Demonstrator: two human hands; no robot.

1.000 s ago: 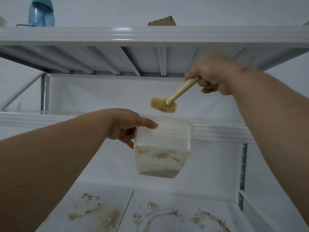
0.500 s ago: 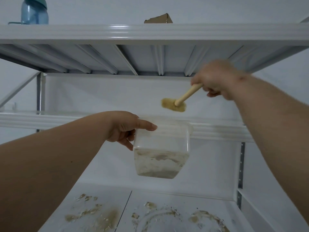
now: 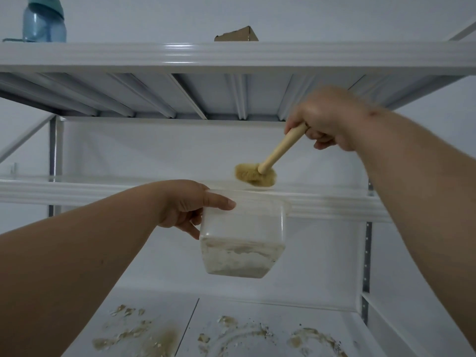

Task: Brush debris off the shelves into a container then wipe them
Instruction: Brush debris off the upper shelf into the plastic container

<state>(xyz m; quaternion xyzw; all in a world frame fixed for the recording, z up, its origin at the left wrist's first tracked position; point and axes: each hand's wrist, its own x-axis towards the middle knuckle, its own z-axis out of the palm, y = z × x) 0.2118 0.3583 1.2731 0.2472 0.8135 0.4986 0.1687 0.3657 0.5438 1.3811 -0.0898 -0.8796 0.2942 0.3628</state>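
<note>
My left hand point(image 3: 184, 204) grips a clear plastic container point(image 3: 244, 235) by its left side, thumb over the rim, and holds it against the front edge of the middle shelf point(image 3: 77, 191). Pale debris fills the container's bottom. My right hand point(image 3: 324, 119) holds the wooden handle of a round bristle brush point(image 3: 255, 174). The bristle head sits at the middle shelf's front edge, just above the container's rim. Brown debris point(image 3: 144, 333) lies scattered over the bottom shelf point(image 3: 334, 323).
The white metal rack has an upper shelf point(image 3: 231, 56) carrying a blue water bottle point(image 3: 43, 20) at the left and a cardboard piece point(image 3: 237, 34) near the middle. A perforated upright point(image 3: 367, 253) stands at the right, another upright point(image 3: 52, 150) at the left.
My right hand swung the brush out to the right and back down to the middle shelf's front edge above the container. The left hand and container stayed in place.
</note>
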